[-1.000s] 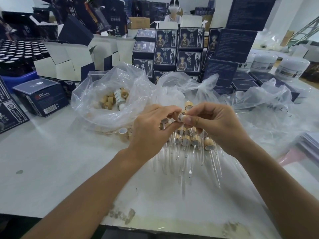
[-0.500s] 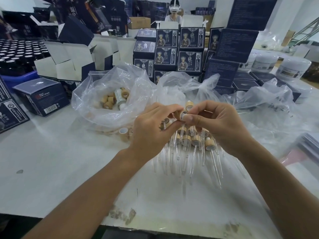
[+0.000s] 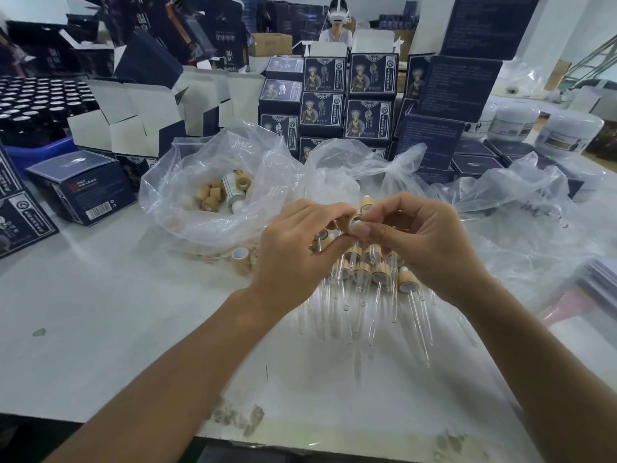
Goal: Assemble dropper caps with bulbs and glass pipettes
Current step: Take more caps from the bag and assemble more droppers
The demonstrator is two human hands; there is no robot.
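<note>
Wooden dropper cap (image 3: 354, 222) sits pinched between the fingers of my left hand (image 3: 297, 248) and right hand (image 3: 424, 242), above the assembled droppers (image 3: 370, 272) heaped on the counter (image 3: 133, 312).

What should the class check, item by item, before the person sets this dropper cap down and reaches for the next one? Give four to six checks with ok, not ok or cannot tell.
1. Cap gripped by both hands: ok. The left hand and right hand pinch the wooden cap between fingertips.
2. Bulb seated in cap: cannot tell; fingers cover it.
3. Pipette fitted to this cap: cannot tell.
4. Place for finished pieces: ok. The pile of assembled droppers lies just under the hands.
5. Loose caps in supply: ok, in the open plastic bag.
6. Bare table near the pile: ok.
</note>
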